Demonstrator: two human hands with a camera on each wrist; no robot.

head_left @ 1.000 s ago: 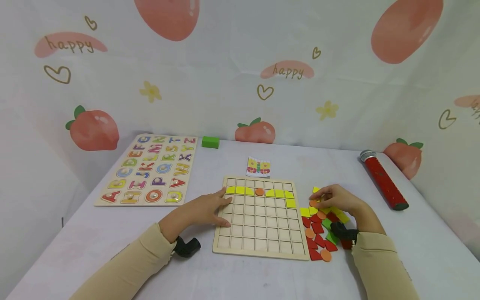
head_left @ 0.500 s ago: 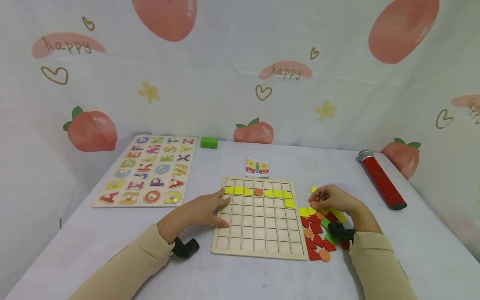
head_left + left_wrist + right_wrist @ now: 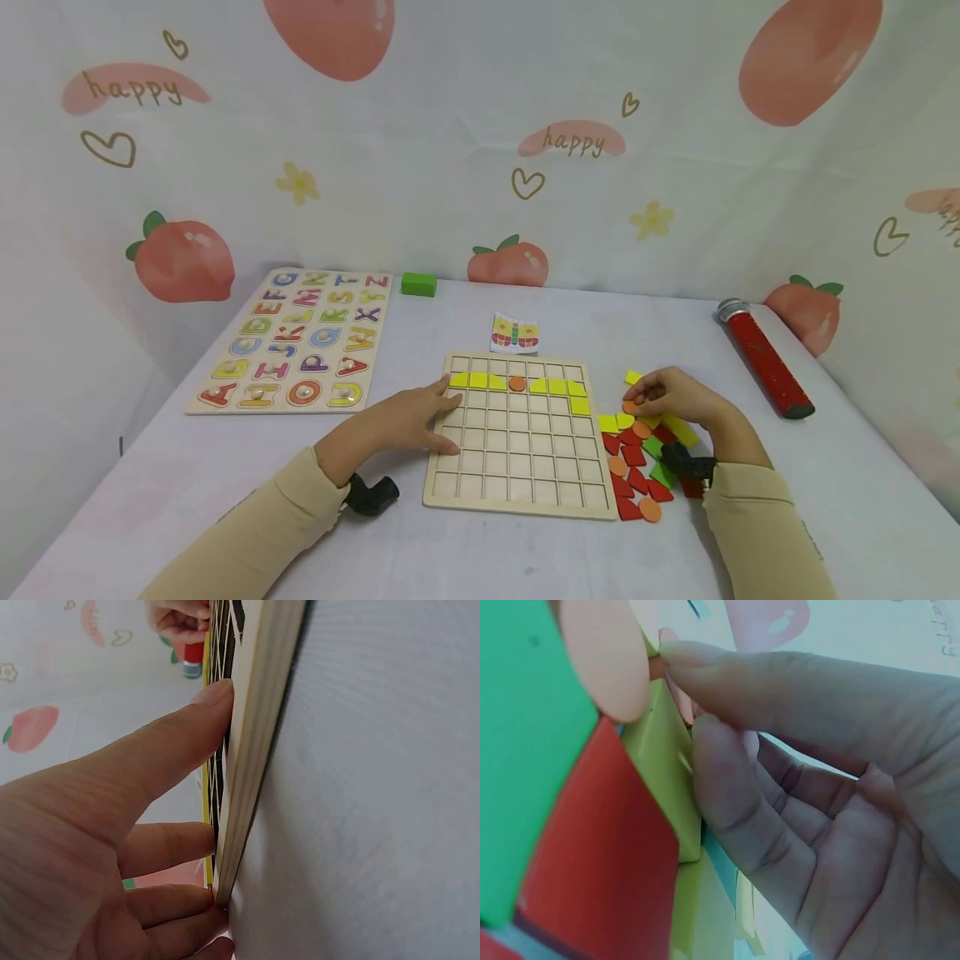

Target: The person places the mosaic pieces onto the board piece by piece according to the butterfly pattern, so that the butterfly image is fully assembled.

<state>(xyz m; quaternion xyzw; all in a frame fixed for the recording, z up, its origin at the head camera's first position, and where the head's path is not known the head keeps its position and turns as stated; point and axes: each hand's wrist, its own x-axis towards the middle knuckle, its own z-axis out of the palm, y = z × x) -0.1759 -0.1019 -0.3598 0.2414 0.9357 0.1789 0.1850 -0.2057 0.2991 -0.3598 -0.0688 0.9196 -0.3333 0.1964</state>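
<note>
A wooden grid board (image 3: 517,505) lies on the table, with a row of yellow tiles (image 3: 477,380) and one orange disc (image 3: 517,383) near its top. Against the board's left edge rests my left hand (image 3: 397,421), fingers spread. In the left wrist view its thumb (image 3: 180,731) lies on the frame and its fingertips touch the side. To the right of the board, my right hand (image 3: 678,398) has curled fingers over loose tiles. Its thumb and index finger pinch an orange disc (image 3: 631,407), seen nearly edge-on in the right wrist view and partly covered by the thumb.
Loose red tiles (image 3: 633,456), green tiles (image 3: 663,475) and more orange discs (image 3: 649,509) lie beside the board. Behind it stands a butterfly picture card (image 3: 514,333). A letter puzzle (image 3: 288,342), a green block (image 3: 418,284) and a red microphone (image 3: 765,358) stand around.
My right hand shifts slightly right among the tiles, with the orange disc and a yellow tile shifting along. My left hand stays on the board's edge.
</note>
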